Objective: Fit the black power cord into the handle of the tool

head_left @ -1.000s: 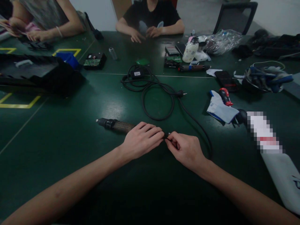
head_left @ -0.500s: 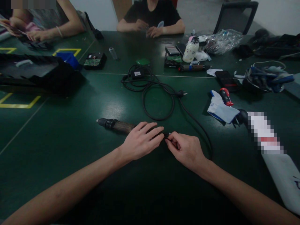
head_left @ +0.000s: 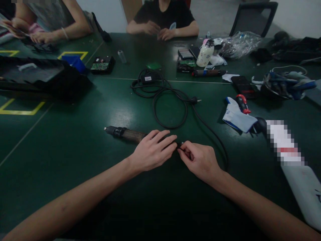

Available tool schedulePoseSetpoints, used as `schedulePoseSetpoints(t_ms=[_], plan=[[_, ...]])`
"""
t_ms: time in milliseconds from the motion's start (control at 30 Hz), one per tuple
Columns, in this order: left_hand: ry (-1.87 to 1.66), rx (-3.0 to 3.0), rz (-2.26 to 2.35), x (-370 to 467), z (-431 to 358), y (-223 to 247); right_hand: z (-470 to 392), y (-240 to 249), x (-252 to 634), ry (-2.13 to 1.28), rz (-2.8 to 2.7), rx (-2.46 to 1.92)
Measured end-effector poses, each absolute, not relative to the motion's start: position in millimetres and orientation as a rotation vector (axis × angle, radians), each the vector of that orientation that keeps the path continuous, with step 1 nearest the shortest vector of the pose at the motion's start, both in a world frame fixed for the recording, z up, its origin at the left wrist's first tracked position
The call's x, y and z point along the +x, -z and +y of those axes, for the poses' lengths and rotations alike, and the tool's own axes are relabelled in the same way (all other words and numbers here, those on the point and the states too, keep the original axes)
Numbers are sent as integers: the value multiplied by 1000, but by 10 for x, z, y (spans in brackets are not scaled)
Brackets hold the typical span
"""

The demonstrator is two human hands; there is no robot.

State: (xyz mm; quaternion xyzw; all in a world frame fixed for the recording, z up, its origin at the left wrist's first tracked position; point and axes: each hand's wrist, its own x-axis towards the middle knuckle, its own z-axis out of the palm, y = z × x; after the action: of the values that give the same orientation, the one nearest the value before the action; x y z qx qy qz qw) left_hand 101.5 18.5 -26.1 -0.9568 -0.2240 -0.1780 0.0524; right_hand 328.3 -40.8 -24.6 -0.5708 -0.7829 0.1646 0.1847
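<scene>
An electric screwdriver (head_left: 131, 135) lies on the green table, its tip pointing left. My left hand (head_left: 154, 150) rests over its rear part, fingers laid along and around the body, covering much of it. Close beside it, my right hand (head_left: 199, 159) is closed in a pinch on the black cable end (head_left: 179, 145) at the tool's rear. The exact joint between cable and tool is mostly hidden by the fingers. A black power cord (head_left: 170, 127) lies in loops beyond the hands, with its plug (head_left: 195, 100) on the table.
On the right are a white glove (head_left: 237, 117), a red-black screwdriver (head_left: 242, 103) and a bowl of gloves (head_left: 283, 85). A black tray (head_left: 32, 80) stands left. Circuit boards, a bottle (head_left: 205, 55) and another electric screwdriver (head_left: 209, 73) lie farther back. Two people sit beyond.
The whole view has shifted very slightly. Both hands keep the same place and grip on the tool and cable.
</scene>
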Motion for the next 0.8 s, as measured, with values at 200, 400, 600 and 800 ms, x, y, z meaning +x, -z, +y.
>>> schedulePoseSetpoints(t_ms=[200,400,600,800], plan=[[553,-2881,-689,1007,182,272,-407,231,3277,-451,-2211,-1601],[521,-2898,-670,999,178,262,-410,230,3279,-475,-2214,-1619],[523,-2918,-705,1015,183,243,-406,238,3278,-459,-2205,-1606],[537,-2911,-689,1018,192,256,-407,238,3279,-446,-2216,-1608]])
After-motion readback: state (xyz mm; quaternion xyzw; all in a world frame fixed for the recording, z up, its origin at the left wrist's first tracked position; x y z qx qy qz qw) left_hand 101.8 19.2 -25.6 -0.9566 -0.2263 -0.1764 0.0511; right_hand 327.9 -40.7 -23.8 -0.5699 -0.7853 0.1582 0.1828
